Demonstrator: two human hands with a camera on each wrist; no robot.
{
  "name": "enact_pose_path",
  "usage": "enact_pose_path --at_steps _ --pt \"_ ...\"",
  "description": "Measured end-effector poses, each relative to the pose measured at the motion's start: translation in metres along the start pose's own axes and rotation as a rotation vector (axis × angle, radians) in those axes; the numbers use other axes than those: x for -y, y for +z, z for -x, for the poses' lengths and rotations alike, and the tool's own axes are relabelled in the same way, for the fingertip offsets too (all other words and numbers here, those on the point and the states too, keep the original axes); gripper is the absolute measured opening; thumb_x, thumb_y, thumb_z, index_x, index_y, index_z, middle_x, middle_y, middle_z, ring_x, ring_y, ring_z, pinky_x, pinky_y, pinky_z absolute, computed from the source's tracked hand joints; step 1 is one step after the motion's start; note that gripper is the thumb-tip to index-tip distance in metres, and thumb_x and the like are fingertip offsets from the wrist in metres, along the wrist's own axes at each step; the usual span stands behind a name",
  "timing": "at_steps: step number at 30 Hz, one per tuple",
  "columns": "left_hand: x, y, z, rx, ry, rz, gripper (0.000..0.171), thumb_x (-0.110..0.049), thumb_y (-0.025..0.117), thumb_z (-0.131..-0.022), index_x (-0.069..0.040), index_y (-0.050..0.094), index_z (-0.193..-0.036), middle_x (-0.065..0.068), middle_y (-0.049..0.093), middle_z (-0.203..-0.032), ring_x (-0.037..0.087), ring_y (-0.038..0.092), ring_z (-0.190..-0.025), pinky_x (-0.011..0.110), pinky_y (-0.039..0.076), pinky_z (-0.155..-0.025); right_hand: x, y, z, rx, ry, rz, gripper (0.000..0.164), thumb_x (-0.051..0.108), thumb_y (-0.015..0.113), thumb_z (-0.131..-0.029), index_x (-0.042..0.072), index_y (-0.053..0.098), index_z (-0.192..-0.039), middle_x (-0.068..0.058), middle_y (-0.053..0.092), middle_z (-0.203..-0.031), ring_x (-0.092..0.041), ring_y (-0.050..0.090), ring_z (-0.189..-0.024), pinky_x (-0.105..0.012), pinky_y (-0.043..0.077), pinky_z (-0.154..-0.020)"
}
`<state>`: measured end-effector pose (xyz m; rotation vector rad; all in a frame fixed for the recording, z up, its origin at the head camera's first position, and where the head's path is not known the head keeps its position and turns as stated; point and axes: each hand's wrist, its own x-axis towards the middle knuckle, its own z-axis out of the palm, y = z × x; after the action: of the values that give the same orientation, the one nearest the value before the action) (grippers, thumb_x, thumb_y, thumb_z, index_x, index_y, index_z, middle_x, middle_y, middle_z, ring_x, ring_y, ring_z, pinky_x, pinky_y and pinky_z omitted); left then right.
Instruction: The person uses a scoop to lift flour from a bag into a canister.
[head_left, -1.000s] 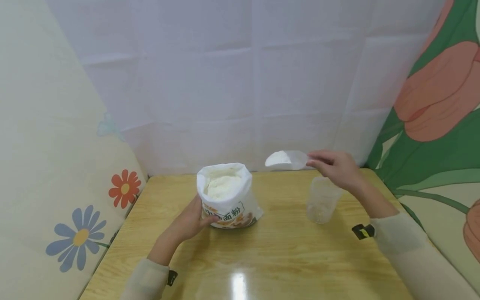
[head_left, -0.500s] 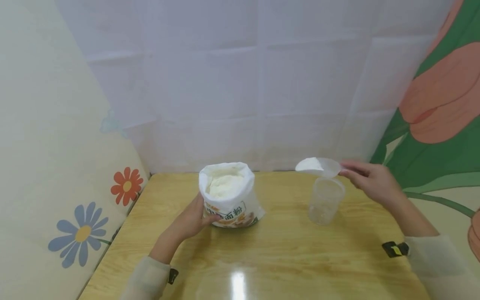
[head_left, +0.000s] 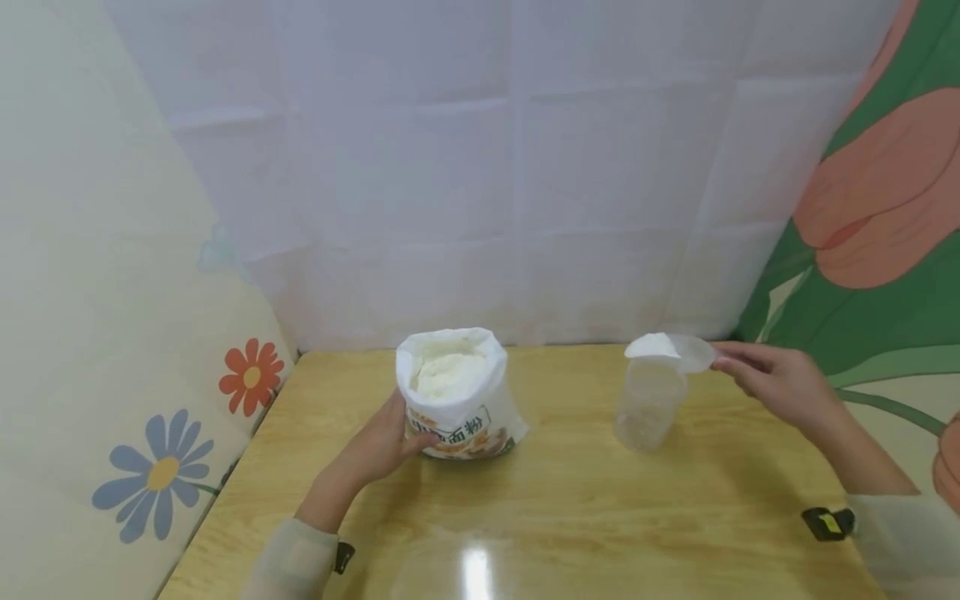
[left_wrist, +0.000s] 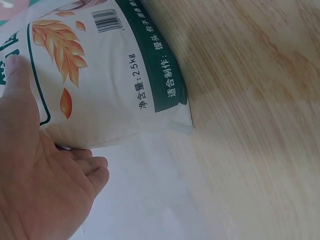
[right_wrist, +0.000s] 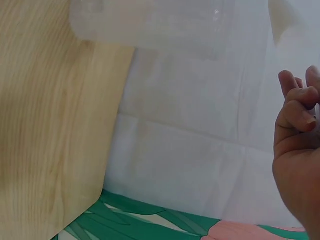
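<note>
A white bag of flour (head_left: 498, 408) stands unrolled at the top on the table, with pale flour (head_left: 450, 375) visible inside. My left hand (head_left: 378, 442) holds the bag's left side, thumb on the printed front and the other fingers round the side; the left wrist view shows this grip on the bag (left_wrist: 107, 75) close up. At the right, my right hand (head_left: 783, 387) pinches the handle of a clear scoop (head_left: 693, 352) heaped with white flour. The scoop's tip is over the mouth of a clear plastic cup (head_left: 648, 412), which stands upright.
The wooden table (head_left: 555, 517) meets a white cloth backdrop (head_left: 480, 167) behind the bag and cup. Flower-patterned panels (head_left: 885, 183) border the right and left sides.
My right hand has carried the flour-laden scoop rightward and slightly down, from between the bag and the cup to above the cup. My left hand and the bag have stayed put.
</note>
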<state>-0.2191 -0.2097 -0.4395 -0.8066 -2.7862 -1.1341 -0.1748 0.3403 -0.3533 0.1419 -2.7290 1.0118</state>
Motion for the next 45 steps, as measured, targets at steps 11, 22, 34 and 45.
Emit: enact_pose_path --at_steps 11,22,34,45 --pt "0.001 0.001 -0.002 0.009 0.007 0.048 0.102 -0.037 0.078 -0.087 -0.027 0.009 -0.161 -0.006 0.040 -0.152 0.019 0.037 -0.145 0.047 0.030 -0.122 -0.022 -0.002 0.007 0.036 0.030 0.036 0.050 0.038 0.061 -0.102 0.000 0.063 -0.135 0.012 0.067 -0.088 -0.001 0.054 -0.074 -0.024 0.048 -0.056" --pt "0.003 0.001 -0.003 0.002 0.008 0.006 0.102 -0.038 0.076 -0.088 -0.028 0.006 -0.161 -0.003 0.037 -0.156 0.020 0.034 -0.147 0.046 0.029 -0.123 -0.033 -0.011 0.003 0.039 -0.019 0.075 0.044 0.033 0.064 -0.101 0.000 0.065 -0.131 0.005 0.073 -0.096 0.011 0.056 -0.078 -0.022 0.052 -0.058" --pt "0.004 0.002 -0.002 0.006 0.001 0.004 0.103 -0.040 0.077 -0.087 -0.029 0.006 -0.162 -0.004 0.036 -0.158 0.020 0.034 -0.148 0.046 0.028 -0.123 -0.029 -0.020 0.000 0.077 -0.102 0.166 0.041 0.028 0.065 -0.101 -0.002 0.066 -0.129 -0.018 0.073 -0.100 0.007 0.055 -0.071 -0.024 0.047 -0.054" --pt "0.002 0.000 -0.002 0.002 -0.007 -0.013 0.104 -0.039 0.078 -0.087 -0.026 0.007 -0.162 -0.001 0.036 -0.158 0.021 0.033 -0.148 0.045 0.027 -0.123 -0.016 -0.028 -0.015 0.088 -0.269 0.301 0.032 0.019 0.070 -0.097 -0.003 0.072 -0.119 -0.016 0.076 -0.101 0.005 0.062 -0.077 -0.024 0.053 -0.060"
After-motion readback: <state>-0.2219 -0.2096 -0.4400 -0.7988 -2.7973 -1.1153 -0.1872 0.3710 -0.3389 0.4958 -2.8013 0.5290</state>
